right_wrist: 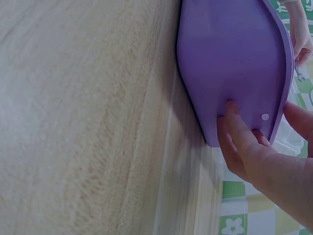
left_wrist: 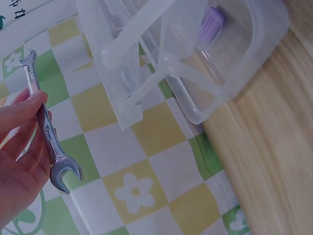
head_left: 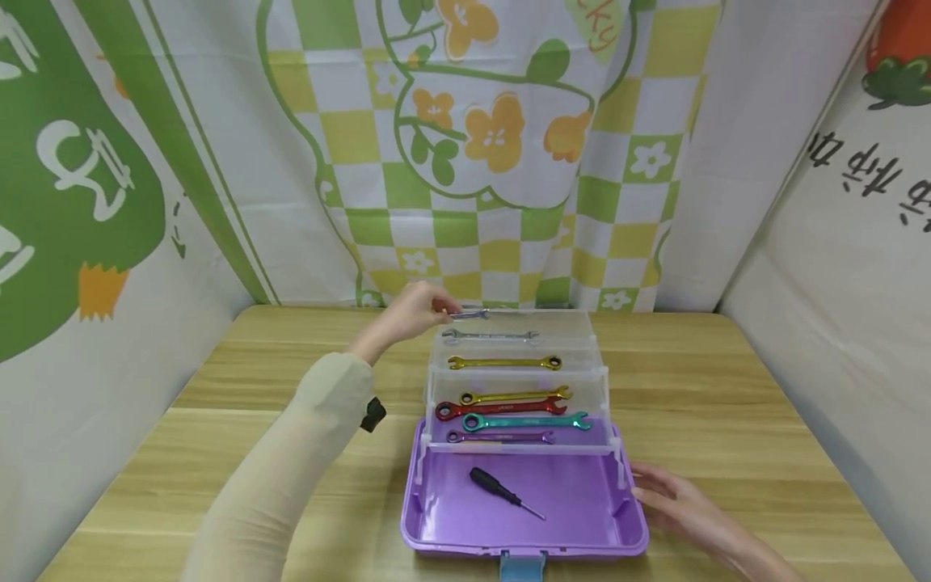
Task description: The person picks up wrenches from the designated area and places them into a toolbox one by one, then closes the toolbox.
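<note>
My left hand (head_left: 418, 311) pinches a silver open-end wrench (left_wrist: 43, 120) near its middle, over the rear of the clear tiered tray (head_left: 516, 375). Both forked ends show in the left wrist view. A second silver wrench (head_left: 490, 335) lies on the top tier, a gold one (head_left: 503, 363) below it. The lower tier bears another gold wrench (head_left: 516, 396), a red one (head_left: 502, 409), a teal one (head_left: 527, 422) and a small purple one (head_left: 500, 437). At the purple toolbox (right_wrist: 230, 54), my right hand (right_wrist: 264, 152) rests its fingers on the outer side wall, thumb at the rim.
A screwdriver with a black handle (head_left: 494, 483) lies in the toolbox's bottom. The blue latch (head_left: 521, 566) hangs at the front. The box stands on a wooden table (head_left: 727, 404), with a checked curtain (head_left: 509, 242) behind and fabric walls at both sides.
</note>
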Action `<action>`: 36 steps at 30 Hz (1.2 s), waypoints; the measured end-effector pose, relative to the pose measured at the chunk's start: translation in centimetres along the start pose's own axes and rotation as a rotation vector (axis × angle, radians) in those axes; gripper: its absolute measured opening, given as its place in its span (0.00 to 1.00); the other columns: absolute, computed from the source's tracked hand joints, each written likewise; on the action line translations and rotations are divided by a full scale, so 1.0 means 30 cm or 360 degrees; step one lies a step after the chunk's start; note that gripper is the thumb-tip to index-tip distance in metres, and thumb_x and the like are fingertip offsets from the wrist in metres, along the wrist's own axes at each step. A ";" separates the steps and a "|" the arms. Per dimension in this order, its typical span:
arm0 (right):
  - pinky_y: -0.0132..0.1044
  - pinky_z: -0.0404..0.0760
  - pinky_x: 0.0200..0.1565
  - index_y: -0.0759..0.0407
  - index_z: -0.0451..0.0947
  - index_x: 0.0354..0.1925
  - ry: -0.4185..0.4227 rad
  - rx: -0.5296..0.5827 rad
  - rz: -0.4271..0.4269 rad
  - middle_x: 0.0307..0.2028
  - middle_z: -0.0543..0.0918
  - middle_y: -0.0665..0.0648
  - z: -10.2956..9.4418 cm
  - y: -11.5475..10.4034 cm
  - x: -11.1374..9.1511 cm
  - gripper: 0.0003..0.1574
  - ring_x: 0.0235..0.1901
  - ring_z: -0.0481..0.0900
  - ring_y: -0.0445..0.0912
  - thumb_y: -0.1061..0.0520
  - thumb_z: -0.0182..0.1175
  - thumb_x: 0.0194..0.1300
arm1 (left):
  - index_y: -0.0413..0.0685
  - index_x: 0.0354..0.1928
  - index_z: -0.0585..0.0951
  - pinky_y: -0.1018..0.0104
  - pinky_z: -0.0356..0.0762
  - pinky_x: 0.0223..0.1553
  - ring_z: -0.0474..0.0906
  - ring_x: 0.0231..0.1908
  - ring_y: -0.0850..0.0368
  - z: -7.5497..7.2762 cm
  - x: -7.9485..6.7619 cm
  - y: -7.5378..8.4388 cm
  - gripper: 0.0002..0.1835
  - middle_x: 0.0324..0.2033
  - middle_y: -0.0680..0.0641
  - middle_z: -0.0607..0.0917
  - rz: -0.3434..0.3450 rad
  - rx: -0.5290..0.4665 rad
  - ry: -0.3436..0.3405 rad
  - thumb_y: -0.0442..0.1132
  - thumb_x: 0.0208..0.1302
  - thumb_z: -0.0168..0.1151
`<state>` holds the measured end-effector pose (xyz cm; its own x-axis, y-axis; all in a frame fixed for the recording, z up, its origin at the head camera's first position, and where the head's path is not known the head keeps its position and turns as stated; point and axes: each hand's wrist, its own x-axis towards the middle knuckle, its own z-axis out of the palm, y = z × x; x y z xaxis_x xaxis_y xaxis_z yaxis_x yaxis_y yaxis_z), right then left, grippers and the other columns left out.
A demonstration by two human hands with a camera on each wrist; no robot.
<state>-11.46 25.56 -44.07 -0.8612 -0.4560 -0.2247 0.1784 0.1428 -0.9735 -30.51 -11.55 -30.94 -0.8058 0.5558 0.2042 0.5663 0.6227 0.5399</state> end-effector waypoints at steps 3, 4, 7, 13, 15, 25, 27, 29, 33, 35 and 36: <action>0.39 0.70 0.52 0.84 0.37 0.59 0.0005 0.0002 0.0004 0.57 0.53 0.81 0.002 0.003 0.000 0.40 0.55 0.67 0.54 0.57 0.44 0.67 | 0.39 0.37 0.82 0.63 0.75 0.36 0.76 0.32 0.53 0.003 0.024 0.009 0.10 0.34 0.44 0.84 0.0000 0.0025 -0.0035 0.25 0.52 0.59; 0.39 0.70 0.52 0.84 0.37 0.59 0.0012 0.0001 0.0011 0.58 0.53 0.81 0.003 0.003 0.000 0.40 0.55 0.66 0.54 0.57 0.44 0.67 | 0.39 0.37 0.82 0.63 0.74 0.36 0.76 0.32 0.53 0.003 0.031 0.012 0.10 0.34 0.43 0.84 0.0005 0.0033 -0.0043 0.25 0.51 0.58; 0.39 0.70 0.52 0.83 0.37 0.60 0.0030 -0.0008 0.0020 0.58 0.53 0.81 0.005 0.004 0.000 0.40 0.55 0.66 0.56 0.56 0.45 0.67 | 0.38 0.37 0.82 0.63 0.75 0.37 0.77 0.33 0.52 0.007 0.054 0.019 0.11 0.34 0.42 0.83 0.0014 0.0063 -0.0069 0.24 0.51 0.57; 0.38 0.70 0.51 0.83 0.38 0.60 0.0028 -0.0008 0.0019 0.58 0.52 0.81 0.004 0.007 -0.001 0.41 0.54 0.68 0.51 0.56 0.46 0.66 | 0.39 0.38 0.82 0.65 0.74 0.35 0.77 0.33 0.53 0.026 0.095 0.039 0.12 0.35 0.43 0.83 0.0016 0.0123 -0.0144 0.23 0.51 0.56; 0.37 0.70 0.51 0.83 0.37 0.60 0.0025 -0.0005 0.0020 0.58 0.52 0.81 0.004 0.007 -0.002 0.41 0.54 0.68 0.50 0.55 0.46 0.66 | 0.39 0.37 0.82 0.66 0.74 0.35 0.77 0.33 0.53 0.035 0.107 0.049 0.13 0.35 0.43 0.83 0.0038 0.0137 -0.0167 0.22 0.51 0.54; 0.37 0.70 0.51 0.84 0.37 0.59 -0.0036 0.0046 -0.0044 0.58 0.53 0.81 0.000 0.014 -0.001 0.40 0.52 0.70 0.43 0.57 0.44 0.67 | 0.38 0.37 0.82 0.67 0.74 0.37 0.77 0.35 0.53 0.084 0.172 0.089 0.17 0.35 0.44 0.84 0.0063 0.0169 -0.0242 0.18 0.46 0.51; 0.36 0.70 0.51 0.84 0.37 0.59 -0.0046 0.0057 -0.0057 0.58 0.54 0.80 -0.002 0.017 -0.001 0.39 0.51 0.71 0.40 0.57 0.44 0.67 | 0.38 0.36 0.82 0.68 0.74 0.37 0.77 0.36 0.53 0.091 0.186 0.094 0.19 0.34 0.43 0.83 0.0069 0.0182 -0.0247 0.17 0.44 0.49; 0.35 0.70 0.51 0.84 0.37 0.59 -0.0059 0.0064 -0.0072 0.57 0.55 0.80 -0.003 0.019 -0.001 0.39 0.50 0.71 0.38 0.58 0.44 0.67 | 0.37 0.37 0.82 0.68 0.74 0.38 0.77 0.36 0.52 0.097 0.198 0.100 0.21 0.34 0.43 0.83 0.0070 0.0194 -0.0264 0.17 0.43 0.47; 0.33 0.70 0.51 0.84 0.37 0.59 -0.0074 0.0069 -0.0073 0.58 0.55 0.79 -0.002 0.022 -0.002 0.39 0.49 0.71 0.35 0.57 0.44 0.67 | 0.37 0.37 0.82 0.67 0.75 0.39 0.77 0.37 0.51 0.116 0.217 0.105 0.22 0.35 0.42 0.83 0.0039 0.0198 -0.0306 0.16 0.43 0.46; 0.33 0.70 0.51 0.84 0.37 0.59 -0.0078 0.0078 -0.0075 0.58 0.56 0.79 -0.002 0.022 -0.002 0.39 0.49 0.71 0.35 0.58 0.44 0.67 | 0.39 0.37 0.82 0.66 0.75 0.40 0.78 0.37 0.51 0.126 0.225 0.102 0.22 0.34 0.43 0.83 0.0033 0.0196 -0.0321 0.16 0.43 0.46; 0.33 0.70 0.51 0.84 0.37 0.59 -0.0084 0.0084 -0.0086 0.57 0.56 0.79 -0.003 0.023 -0.001 0.38 0.49 0.71 0.35 0.58 0.44 0.67 | 0.40 0.37 0.82 0.66 0.75 0.40 0.78 0.37 0.52 0.133 0.225 0.099 0.23 0.34 0.44 0.83 0.0036 0.0193 -0.0321 0.16 0.42 0.46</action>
<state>-11.35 25.77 -44.73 -0.8443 -0.5073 -0.1726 0.1587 0.0708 -0.9848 -33.59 -3.75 -31.20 -0.7489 0.6614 0.0414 0.6102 0.6638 0.4325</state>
